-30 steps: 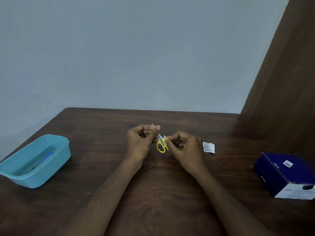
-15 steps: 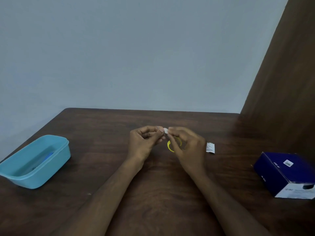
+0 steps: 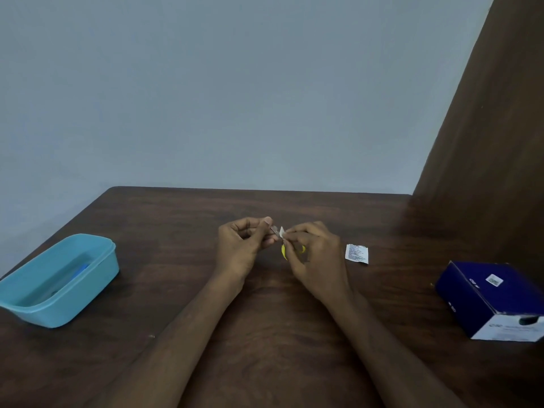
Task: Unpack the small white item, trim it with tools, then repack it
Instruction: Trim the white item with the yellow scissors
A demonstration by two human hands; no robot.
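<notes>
Above the middle of the table [image 3: 279, 334], both hands meet fingertip to fingertip. Left hand [image 3: 241, 245] has thumb and curled fingers pinched on something thin and dark, maybe a metal tool tip [image 3: 274, 230]; too small to name. Right hand [image 3: 315, 257] pinches the small white item [image 3: 282, 232] at its near edge, fingers curled. Yellow loop [image 3: 285, 251] shows under the right fingers, probably a scissor handle tucked in that grip; blades not visible. So the item sits in the air between the two hands, off the table, touching or nearly touching the dark tip.

Handling guess: item looks paper-thin, near weightless, floppy. It should bend or fold if pinched far from the cut line and could flick away once the cut closes. Best hold is at the edge, close to where the trim goes, pads flat, light pressure. Tearing is more of a risk than dropping.

Torn white sachet [image 3: 356, 253] lies flat on the table just right of the right hand, printed side up, likely the wrapper for repacking. Blue box [image 3: 485, 295] far right. Teal tub [image 3: 63, 278] far left with something blue inside, unclear what.
</notes>
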